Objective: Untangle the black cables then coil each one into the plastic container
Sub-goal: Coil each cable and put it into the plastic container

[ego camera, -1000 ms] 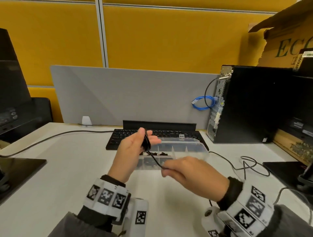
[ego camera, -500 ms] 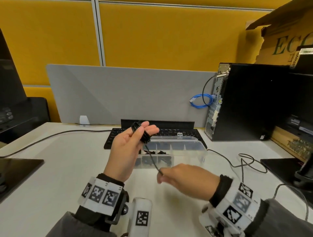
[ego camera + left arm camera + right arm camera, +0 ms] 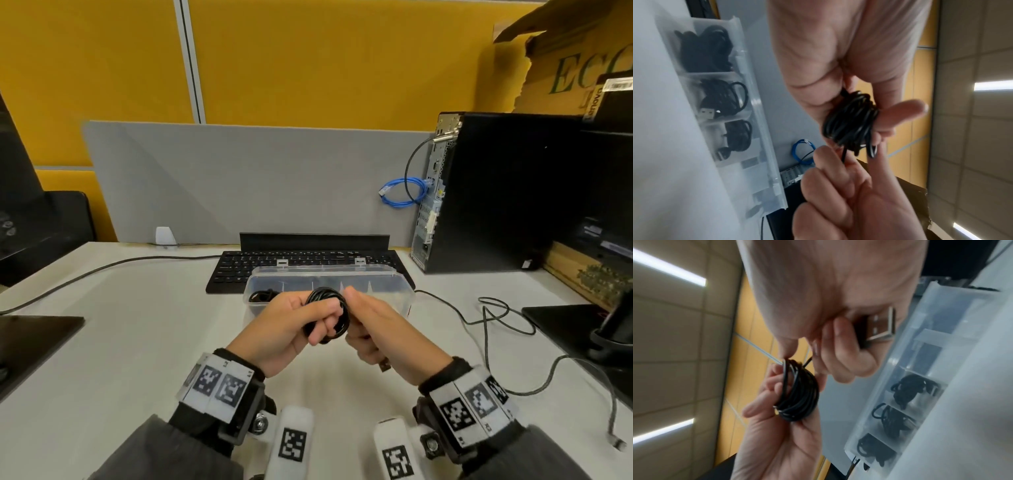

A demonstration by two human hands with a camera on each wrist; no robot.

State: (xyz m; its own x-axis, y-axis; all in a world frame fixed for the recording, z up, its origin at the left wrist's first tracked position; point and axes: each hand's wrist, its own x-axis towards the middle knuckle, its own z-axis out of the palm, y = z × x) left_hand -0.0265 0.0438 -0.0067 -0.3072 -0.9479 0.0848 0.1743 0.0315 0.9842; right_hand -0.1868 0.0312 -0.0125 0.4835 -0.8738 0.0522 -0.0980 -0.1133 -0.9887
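Both my hands are up in front of me, above the white table [image 3: 102, 342], just short of the plastic container [image 3: 394, 284].

Left hand [image 3: 291, 329]: fingers curled round a coiled black cable [image 3: 330, 298], several loops bunched tight, wrapped round the fingers and pinned by the thumb.

Right hand [image 3: 380, 335]: touching the coil from the right side. Last fingers curled on the cable's USB-A plug [image 3: 879, 326], metal end sticking out past the palm; the short free run of cable goes from the coil into the fingers.

Container sits on the table directly in front of the black keyboard [image 3: 239, 270], lid open. Divided into compartments; in the left wrist view three neighbouring ones each hold a coiled black cable [image 3: 723, 97], one with a USB plug showing. Compartments beyond those look blurred, can't tell contents.

Off to the right: black PC tower [image 3: 513, 192] with a blue network cable [image 3: 404, 192] looped at its rear, and a loose grey cable [image 3: 486, 318] lying on the table.
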